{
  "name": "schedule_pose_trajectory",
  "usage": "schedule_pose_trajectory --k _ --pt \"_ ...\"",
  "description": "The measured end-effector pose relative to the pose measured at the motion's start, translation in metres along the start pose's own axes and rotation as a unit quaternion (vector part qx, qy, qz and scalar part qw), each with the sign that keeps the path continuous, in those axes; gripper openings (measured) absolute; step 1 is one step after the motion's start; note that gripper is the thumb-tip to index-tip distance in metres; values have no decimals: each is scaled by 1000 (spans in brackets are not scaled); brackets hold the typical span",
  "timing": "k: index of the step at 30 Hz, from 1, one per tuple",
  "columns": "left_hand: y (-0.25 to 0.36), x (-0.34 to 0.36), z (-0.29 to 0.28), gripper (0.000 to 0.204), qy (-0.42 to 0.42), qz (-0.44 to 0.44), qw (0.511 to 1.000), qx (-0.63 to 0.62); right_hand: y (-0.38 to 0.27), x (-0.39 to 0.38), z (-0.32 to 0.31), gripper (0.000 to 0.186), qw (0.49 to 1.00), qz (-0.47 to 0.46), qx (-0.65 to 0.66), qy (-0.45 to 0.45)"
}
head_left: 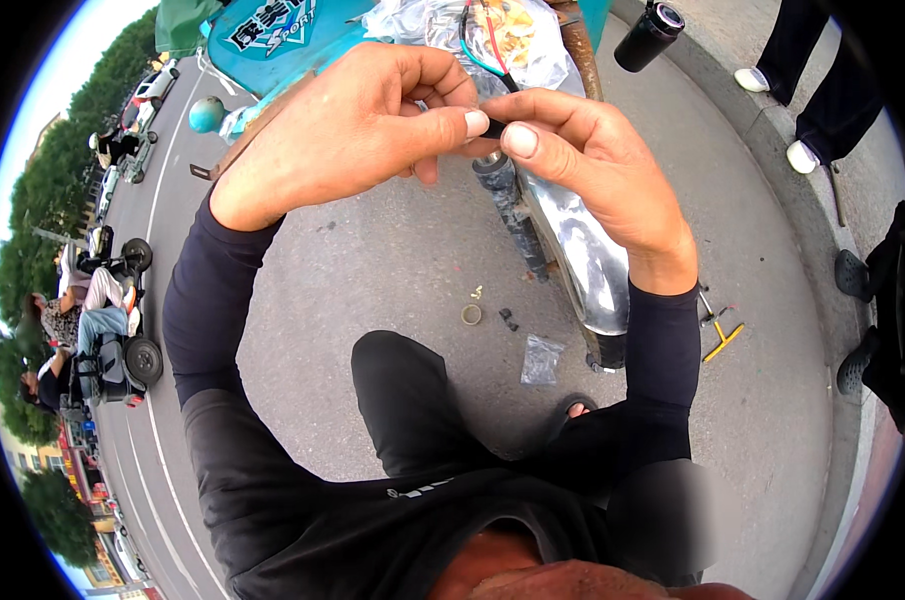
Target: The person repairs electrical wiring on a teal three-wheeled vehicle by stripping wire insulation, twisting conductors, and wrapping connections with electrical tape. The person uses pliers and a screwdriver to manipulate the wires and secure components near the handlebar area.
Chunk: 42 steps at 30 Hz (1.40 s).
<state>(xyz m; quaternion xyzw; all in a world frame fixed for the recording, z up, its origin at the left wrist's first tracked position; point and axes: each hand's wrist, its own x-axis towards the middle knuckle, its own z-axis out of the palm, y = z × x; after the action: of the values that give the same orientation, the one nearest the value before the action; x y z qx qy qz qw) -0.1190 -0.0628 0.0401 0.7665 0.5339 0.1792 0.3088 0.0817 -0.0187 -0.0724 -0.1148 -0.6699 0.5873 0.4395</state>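
Observation:
My left hand (363, 135) and my right hand (603, 165) meet fingertip to fingertip at the top middle, both closed in a pinch. Between the thumbs and forefingers is a short stretch of black cable (495, 129), mostly hidden by the fingers. Just above, red and teal wires (495, 50) come out of a black sleeve that runs down behind my right forefinger. A clear plastic bag (413, 20) with yellowish contents lies behind the wires. Below the hands, a shiny metal fender (583, 255) stands beside a worn fork tube (513, 215).
A teal vehicle panel (258, 45) is at upper left. On the ground lie a tape roll (472, 315), a clear packet (542, 360) and a yellow T-handled tool (724, 342). A black flask (650, 37) stands near the curb (798, 165); people stand beyond. Riders and vehicles (103, 330) line the left road.

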Motion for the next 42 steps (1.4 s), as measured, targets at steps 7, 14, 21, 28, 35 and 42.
schedule_pose_trajectory --k 7,14,21,28,35,42 --pt "3 14 10 24 -8 2 999 -49 -8 -5 -9 29 998 33 7 53" --pt "-2 34 42 41 374 95 906 175 -24 -14 -48 28 973 16 -85 215" --pt "-8 56 42 27 481 95 819 298 -36 -3 -33 26 980 -16 -62 189" --pt "-15 17 -20 21 430 109 882 156 -40 6 5 25 978 -31 15 205" --pt "-64 13 -87 26 277 100 955 26 -46 95 50 25 989 -22 75 128" --pt "-92 4 -117 20 303 137 937 106 -29 157 87 25 988 64 0 139"
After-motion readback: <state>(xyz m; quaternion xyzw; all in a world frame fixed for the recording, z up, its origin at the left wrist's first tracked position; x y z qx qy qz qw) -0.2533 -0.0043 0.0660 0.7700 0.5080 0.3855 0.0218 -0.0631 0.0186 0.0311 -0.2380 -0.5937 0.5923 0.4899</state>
